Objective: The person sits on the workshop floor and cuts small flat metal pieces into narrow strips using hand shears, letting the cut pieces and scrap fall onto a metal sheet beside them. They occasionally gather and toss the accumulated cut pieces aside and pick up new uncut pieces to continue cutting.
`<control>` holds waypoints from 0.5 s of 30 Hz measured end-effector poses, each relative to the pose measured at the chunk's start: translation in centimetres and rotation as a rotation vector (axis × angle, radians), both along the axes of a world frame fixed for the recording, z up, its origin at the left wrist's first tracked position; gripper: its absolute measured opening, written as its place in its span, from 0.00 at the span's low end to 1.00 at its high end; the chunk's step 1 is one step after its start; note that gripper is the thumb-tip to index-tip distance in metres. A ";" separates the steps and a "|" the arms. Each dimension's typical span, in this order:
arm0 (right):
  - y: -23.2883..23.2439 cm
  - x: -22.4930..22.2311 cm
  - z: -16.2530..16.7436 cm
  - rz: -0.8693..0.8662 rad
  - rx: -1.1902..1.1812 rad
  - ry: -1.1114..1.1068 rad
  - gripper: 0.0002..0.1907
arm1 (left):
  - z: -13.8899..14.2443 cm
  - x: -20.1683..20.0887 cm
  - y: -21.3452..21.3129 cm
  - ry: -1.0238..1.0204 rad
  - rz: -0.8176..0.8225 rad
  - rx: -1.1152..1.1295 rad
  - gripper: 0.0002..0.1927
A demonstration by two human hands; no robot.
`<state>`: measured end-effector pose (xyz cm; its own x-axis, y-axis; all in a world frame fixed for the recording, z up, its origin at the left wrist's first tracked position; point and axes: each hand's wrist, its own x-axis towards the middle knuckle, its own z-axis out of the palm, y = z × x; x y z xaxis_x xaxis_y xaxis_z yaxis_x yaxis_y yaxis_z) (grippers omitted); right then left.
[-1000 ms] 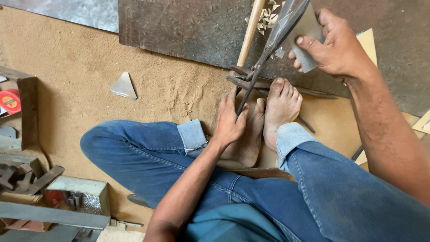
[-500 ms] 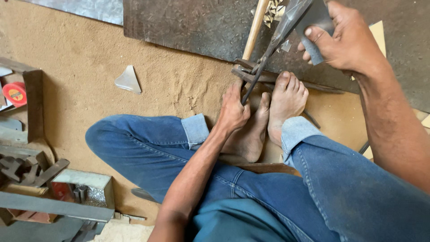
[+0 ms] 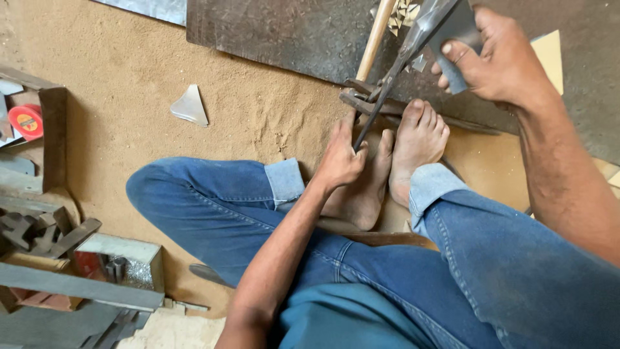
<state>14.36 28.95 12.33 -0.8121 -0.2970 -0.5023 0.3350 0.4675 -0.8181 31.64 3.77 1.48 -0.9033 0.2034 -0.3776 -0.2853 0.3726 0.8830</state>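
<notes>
The left hand (image 3: 339,161) is clamped on the lower handle of the shears (image 3: 381,97), pinned by two bare feet (image 3: 394,161); the right hand (image 3: 497,58) grips a grey metal sheet (image 3: 452,32) above them. Feeding it squarely into the blades would keep the cut clean. One offcut (image 3: 190,105) lies left of the shears.

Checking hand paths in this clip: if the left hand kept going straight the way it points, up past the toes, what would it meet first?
Most likely the dark metal bars lying just beyond the left hand, beside the wooden handle; depth is hard to judge.
</notes>
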 end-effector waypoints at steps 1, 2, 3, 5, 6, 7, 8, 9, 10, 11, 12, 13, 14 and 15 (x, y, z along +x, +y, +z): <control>0.1 -0.1 0.1 0.005 -0.002 -0.018 0.14 | 0.1 -0.1 0.0 -0.028 0.001 -0.013 0.42; 0.2 -0.3 0.2 0.027 0.010 -0.017 0.13 | 0.2 -0.3 -0.1 -0.046 0.001 -0.026 0.42; 0.3 -0.6 0.4 0.046 0.024 -0.013 0.11 | 0.2 -0.5 -0.1 -0.048 -0.004 -0.035 0.42; 0.5 -1.0 0.6 0.086 0.063 -0.011 0.11 | 0.2 -0.8 -0.1 -0.069 -0.007 -0.053 0.42; 0.6 -1.2 0.7 0.101 0.088 -0.010 0.12 | 0.3 -0.9 -0.1 -0.039 -0.014 -0.059 0.42; 0.8 -1.5 0.7 0.118 0.113 -0.004 0.13 | 0.2 -1.0 -0.1 -0.005 -0.019 -0.065 0.42; 0.9 -1.7 0.7 0.153 0.138 0.024 0.13 | 0.2 -1.1 -0.1 0.030 -0.024 -0.071 0.41; 1.0 -2.0 0.7 0.187 0.163 0.049 0.12 | 0.2 -1.2 -0.1 0.002 -0.032 -0.069 0.40; 1.1 -2.2 0.7 0.222 0.188 0.073 0.12 | 0.2 -1.3 -0.1 -0.027 -0.038 -0.068 0.39; 1.2 -2.5 0.7 0.243 0.186 0.057 0.11 | 0.2 -1.3 -0.1 -0.052 -0.043 -0.067 0.39; 1.3 -2.9 0.7 0.263 0.185 0.044 0.10 | 0.1 -1.5 -0.2 -0.035 -0.042 -0.064 0.37; 1.5 -3.1 0.7 0.281 0.185 0.029 0.10 | 0.1 -1.5 -0.1 -0.020 -0.044 -0.061 0.35; 1.7 -3.4 0.7 0.302 0.218 0.018 0.10 | 0.1 -1.6 -0.2 -0.009 -0.047 -0.057 0.33; 2.1 -3.8 0.5 0.327 0.251 0.007 0.11 | 0.0 -1.7 -0.1 -0.004 -0.043 -0.054 0.31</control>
